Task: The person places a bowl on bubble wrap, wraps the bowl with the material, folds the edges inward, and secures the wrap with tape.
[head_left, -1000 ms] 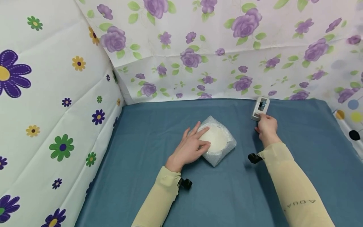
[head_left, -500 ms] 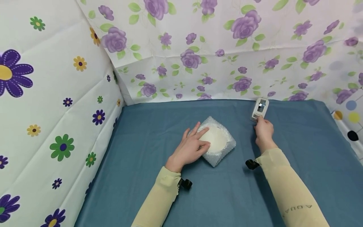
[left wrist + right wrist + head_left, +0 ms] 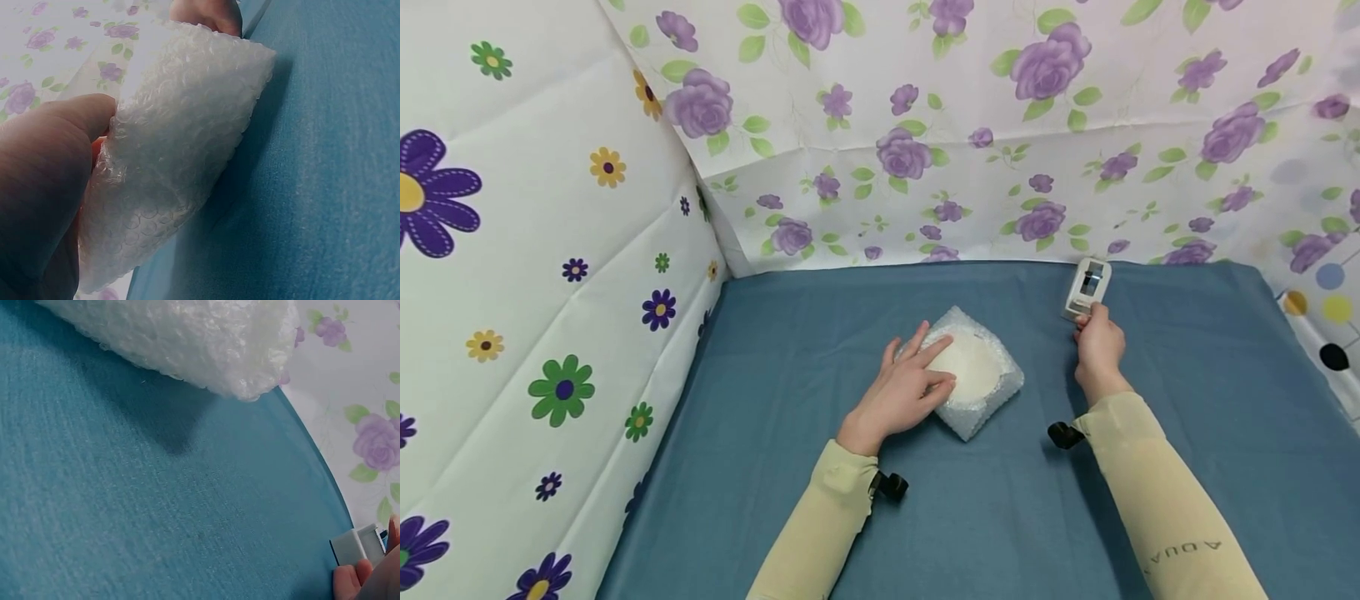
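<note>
A square bubble-wrap package [image 3: 1003,379] with a pale round thing [image 3: 973,367] showing on its top sits mid-table in the head view. My left hand [image 3: 898,387] lies on its left part, fingers spread across the top, thumb touching near its middle. From the side, in the left wrist view, the bubble wrap [image 3: 181,131] looks thick, and the left hand [image 3: 50,162] is at its edge. Near the table's back edge, my right hand [image 3: 1100,350] pinches the near end of a small white box-shaped device [image 3: 1088,283] with a dark window; its exact kind is unclear.
A blue cloth [image 3: 970,525] covers the table. Behind it hangs a white sheet with purple roses [image 3: 820,158], and a flower-printed sheet [image 3: 550,325] rises at the left side. Both wrists carry small black cameras.
My right hand has shifted slightly left, and its finger hold on the white device's near end has changed a little. The left hand and the package stay where they were.
</note>
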Action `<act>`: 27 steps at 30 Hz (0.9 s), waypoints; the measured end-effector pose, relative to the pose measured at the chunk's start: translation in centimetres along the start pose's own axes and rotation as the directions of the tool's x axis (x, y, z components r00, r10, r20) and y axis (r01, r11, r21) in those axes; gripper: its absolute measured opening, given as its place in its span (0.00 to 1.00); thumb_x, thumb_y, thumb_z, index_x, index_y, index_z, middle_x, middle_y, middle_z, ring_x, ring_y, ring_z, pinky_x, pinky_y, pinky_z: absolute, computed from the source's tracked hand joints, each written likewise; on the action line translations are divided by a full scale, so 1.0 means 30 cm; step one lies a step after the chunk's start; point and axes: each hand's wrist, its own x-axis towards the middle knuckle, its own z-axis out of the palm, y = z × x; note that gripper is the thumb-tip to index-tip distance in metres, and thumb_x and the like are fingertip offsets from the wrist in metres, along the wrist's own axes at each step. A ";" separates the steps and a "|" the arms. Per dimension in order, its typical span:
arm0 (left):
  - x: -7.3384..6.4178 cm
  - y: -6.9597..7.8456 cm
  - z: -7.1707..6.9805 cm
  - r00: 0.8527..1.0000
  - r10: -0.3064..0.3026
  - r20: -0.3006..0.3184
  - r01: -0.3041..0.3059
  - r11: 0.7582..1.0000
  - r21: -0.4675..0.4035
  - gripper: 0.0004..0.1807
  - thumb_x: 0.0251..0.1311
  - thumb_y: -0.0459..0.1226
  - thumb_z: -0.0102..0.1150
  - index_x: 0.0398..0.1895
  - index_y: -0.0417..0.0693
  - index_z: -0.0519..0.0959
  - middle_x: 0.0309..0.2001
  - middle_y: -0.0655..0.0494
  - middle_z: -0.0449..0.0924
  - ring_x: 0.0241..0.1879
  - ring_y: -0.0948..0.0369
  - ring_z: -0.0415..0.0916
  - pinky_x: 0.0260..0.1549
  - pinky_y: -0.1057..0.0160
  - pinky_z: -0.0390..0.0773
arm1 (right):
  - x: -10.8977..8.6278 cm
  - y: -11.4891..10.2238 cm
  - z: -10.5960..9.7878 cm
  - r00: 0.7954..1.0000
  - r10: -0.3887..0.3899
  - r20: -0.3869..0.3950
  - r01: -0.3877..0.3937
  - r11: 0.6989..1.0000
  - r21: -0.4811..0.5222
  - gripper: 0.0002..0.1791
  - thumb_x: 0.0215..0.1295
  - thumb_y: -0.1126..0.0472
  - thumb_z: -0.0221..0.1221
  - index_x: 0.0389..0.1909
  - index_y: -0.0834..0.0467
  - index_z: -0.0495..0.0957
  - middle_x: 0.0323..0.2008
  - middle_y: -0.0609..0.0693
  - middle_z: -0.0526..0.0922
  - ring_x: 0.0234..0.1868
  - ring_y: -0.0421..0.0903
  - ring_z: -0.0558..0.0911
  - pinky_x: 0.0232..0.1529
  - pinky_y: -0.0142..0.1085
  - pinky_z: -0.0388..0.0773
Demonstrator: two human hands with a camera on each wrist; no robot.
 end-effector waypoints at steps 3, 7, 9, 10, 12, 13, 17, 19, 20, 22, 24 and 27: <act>0.001 -0.001 -0.002 1.000 0.000 -0.002 0.000 1.000 0.002 0.19 0.85 0.50 0.51 0.54 0.61 0.92 0.84 0.56 0.59 0.86 0.48 0.36 0.76 0.28 0.43 | 0.002 0.003 0.003 1.000 -0.007 -0.012 0.007 1.000 -0.001 0.26 0.83 0.38 0.44 0.29 0.48 0.77 0.30 0.41 0.72 0.35 0.39 0.71 0.47 0.35 0.64; 0.002 -0.001 -0.004 1.000 -0.002 0.002 0.002 1.000 0.000 0.19 0.85 0.50 0.50 0.54 0.61 0.92 0.84 0.57 0.58 0.86 0.49 0.35 0.76 0.28 0.42 | 0.008 0.011 0.002 0.999 -0.029 -0.015 0.029 1.000 -0.002 0.26 0.81 0.39 0.45 0.24 0.47 0.76 0.27 0.40 0.72 0.34 0.40 0.70 0.47 0.35 0.63; 0.002 -0.002 -0.003 1.000 -0.001 0.001 0.001 1.000 0.003 0.19 0.85 0.51 0.50 0.54 0.60 0.92 0.84 0.57 0.58 0.86 0.49 0.35 0.76 0.27 0.42 | 0.013 0.016 0.000 0.999 -0.040 -0.019 0.040 0.999 -0.013 0.26 0.81 0.41 0.46 0.22 0.47 0.76 0.26 0.40 0.72 0.35 0.40 0.71 0.47 0.35 0.64; 0.002 -0.002 -0.003 1.000 0.000 0.001 0.000 1.000 0.003 0.19 0.85 0.51 0.50 0.54 0.60 0.92 0.84 0.57 0.58 0.86 0.49 0.36 0.76 0.27 0.42 | 0.015 0.018 -0.002 0.999 -0.045 -0.023 0.044 0.999 -0.022 0.26 0.80 0.42 0.46 0.21 0.47 0.76 0.26 0.40 0.73 0.35 0.40 0.71 0.47 0.35 0.64; 0.002 -0.003 -0.001 1.000 0.002 0.000 -0.002 1.000 0.007 0.19 0.85 0.51 0.50 0.54 0.61 0.92 0.84 0.57 0.58 0.86 0.48 0.36 0.75 0.26 0.43 | 0.018 0.023 -0.004 0.998 -0.049 -0.026 0.048 0.998 -0.050 0.25 0.79 0.44 0.46 0.20 0.46 0.76 0.26 0.39 0.74 0.36 0.40 0.73 0.46 0.34 0.65; 0.002 -0.004 0.000 1.000 0.004 -0.001 -0.004 1.000 0.009 0.19 0.85 0.51 0.50 0.54 0.61 0.92 0.84 0.57 0.58 0.86 0.48 0.37 0.75 0.26 0.43 | 0.020 0.025 -0.005 0.998 -0.051 -0.028 0.049 0.997 -0.064 0.25 0.78 0.44 0.46 0.20 0.46 0.77 0.26 0.39 0.74 0.36 0.39 0.73 0.46 0.34 0.66; 0.002 -0.004 0.002 1.000 0.009 -0.003 -0.009 1.000 0.017 0.19 0.85 0.50 0.50 0.54 0.61 0.92 0.84 0.57 0.59 0.86 0.47 0.38 0.74 0.25 0.44 | 0.024 0.032 -0.013 0.998 -0.056 -0.021 0.053 0.991 -0.127 0.23 0.76 0.45 0.46 0.21 0.46 0.78 0.28 0.39 0.76 0.38 0.39 0.74 0.47 0.34 0.67; 0.003 -0.004 0.004 1.000 0.010 0.000 -0.010 1.000 0.020 0.19 0.85 0.50 0.50 0.54 0.61 0.92 0.84 0.57 0.59 0.86 0.47 0.37 0.74 0.24 0.44 | 0.025 0.034 -0.018 0.998 -0.059 -0.017 0.055 0.984 -0.168 0.22 0.75 0.46 0.47 0.23 0.47 0.79 0.28 0.39 0.77 0.39 0.40 0.73 0.47 0.35 0.67; 0.003 -0.004 0.004 1.000 0.010 0.001 -0.010 1.000 0.022 0.19 0.85 0.50 0.50 0.54 0.61 0.92 0.84 0.57 0.58 0.86 0.48 0.37 0.74 0.24 0.45 | 0.025 0.035 -0.021 0.998 -0.062 -0.014 0.058 0.980 -0.188 0.21 0.75 0.46 0.47 0.24 0.48 0.80 0.28 0.39 0.77 0.39 0.40 0.73 0.46 0.35 0.67; 0.003 -0.005 0.006 1.000 0.008 0.008 -0.008 1.000 0.026 0.19 0.85 0.51 0.49 0.55 0.62 0.92 0.84 0.58 0.58 0.86 0.50 0.35 0.74 0.24 0.45 | 0.026 0.035 -0.025 0.997 -0.071 -0.009 0.067 0.973 -0.223 0.20 0.75 0.48 0.47 0.27 0.50 0.81 0.28 0.40 0.77 0.39 0.41 0.72 0.44 0.36 0.67; 0.003 -0.006 0.006 1.000 0.009 0.008 -0.009 0.999 0.031 0.19 0.85 0.51 0.49 0.55 0.62 0.92 0.84 0.58 0.58 0.86 0.49 0.35 0.74 0.24 0.45 | 0.029 0.033 -0.028 0.997 -0.074 0.001 0.072 0.967 -0.243 0.19 0.75 0.49 0.48 0.31 0.52 0.83 0.28 0.39 0.78 0.38 0.41 0.73 0.43 0.36 0.68; 0.003 -0.007 0.005 1.000 0.006 0.011 -0.007 0.999 0.032 0.20 0.85 0.51 0.49 0.55 0.62 0.92 0.84 0.58 0.57 0.86 0.48 0.36 0.74 0.24 0.45 | 0.035 0.027 -0.030 0.997 -0.071 0.012 0.072 0.965 -0.254 0.17 0.74 0.50 0.50 0.35 0.54 0.84 0.26 0.38 0.78 0.37 0.41 0.74 0.39 0.36 0.69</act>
